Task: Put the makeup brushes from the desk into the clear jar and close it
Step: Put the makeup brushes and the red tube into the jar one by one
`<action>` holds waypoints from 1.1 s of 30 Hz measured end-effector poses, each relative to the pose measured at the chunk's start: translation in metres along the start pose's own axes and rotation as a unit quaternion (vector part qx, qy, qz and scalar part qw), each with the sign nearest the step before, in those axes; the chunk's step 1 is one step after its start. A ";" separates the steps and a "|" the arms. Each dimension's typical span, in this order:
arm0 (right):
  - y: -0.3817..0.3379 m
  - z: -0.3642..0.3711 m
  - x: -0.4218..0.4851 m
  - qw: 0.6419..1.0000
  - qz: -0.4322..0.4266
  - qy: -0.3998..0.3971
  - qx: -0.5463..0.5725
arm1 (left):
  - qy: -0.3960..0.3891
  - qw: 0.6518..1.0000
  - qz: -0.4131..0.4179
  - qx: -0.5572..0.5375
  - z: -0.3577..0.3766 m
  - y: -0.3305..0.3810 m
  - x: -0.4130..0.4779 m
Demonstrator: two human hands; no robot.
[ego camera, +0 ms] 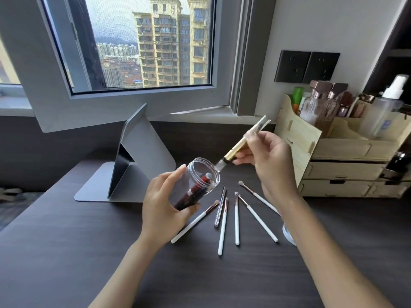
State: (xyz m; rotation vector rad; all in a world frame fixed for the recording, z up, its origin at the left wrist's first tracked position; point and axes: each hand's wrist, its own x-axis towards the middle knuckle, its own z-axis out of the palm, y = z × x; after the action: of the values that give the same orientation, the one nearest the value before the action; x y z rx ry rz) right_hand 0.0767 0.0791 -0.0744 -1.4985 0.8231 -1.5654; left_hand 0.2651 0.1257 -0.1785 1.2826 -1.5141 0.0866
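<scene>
My left hand grips the clear jar, lifted off the desk and tilted with its open mouth facing right. A red-handled brush lies inside it. My right hand holds a gold-handled brush slanted down to the left, its lower tip at the jar's rim. Several white-handled brushes and one silver one lie fanned out on the dark desk below the jar. The jar's lid peeks out from under my right forearm.
A grey folding mirror stand sits behind the jar to the left. A wooden organiser with drawers, bottles and a spray bottle fills the right side. A window and wall sockets are behind.
</scene>
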 end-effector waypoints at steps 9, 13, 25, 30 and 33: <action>0.024 0.026 -0.036 0.965 -0.057 -0.119 -0.227 | -0.013 1.000 0.015 0.013 0.000 0.000 0.000; 0.029 0.024 -0.032 0.927 -0.138 -0.135 -0.323 | -0.015 1.000 0.008 0.007 -0.001 -0.001 0.001; 0.098 0.002 -0.013 0.786 -0.048 -0.277 -0.551 | 0.062 0.993 -0.061 -0.086 -0.009 -0.010 0.007; 0.115 0.002 0.002 0.746 0.019 -0.197 -0.636 | 0.075 0.987 -0.075 -0.118 -0.010 -0.012 0.009; 0.125 0.006 0.018 0.762 0.118 -0.155 -0.617 | 0.072 0.989 -0.072 -0.110 -0.008 -0.011 0.008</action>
State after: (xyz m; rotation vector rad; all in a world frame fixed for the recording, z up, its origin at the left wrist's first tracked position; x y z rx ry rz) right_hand 0.0965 0.0049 -0.1749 -2.2856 1.9264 -0.3982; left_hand 0.2796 0.1212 -0.1749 1.1785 -1.2668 -0.0786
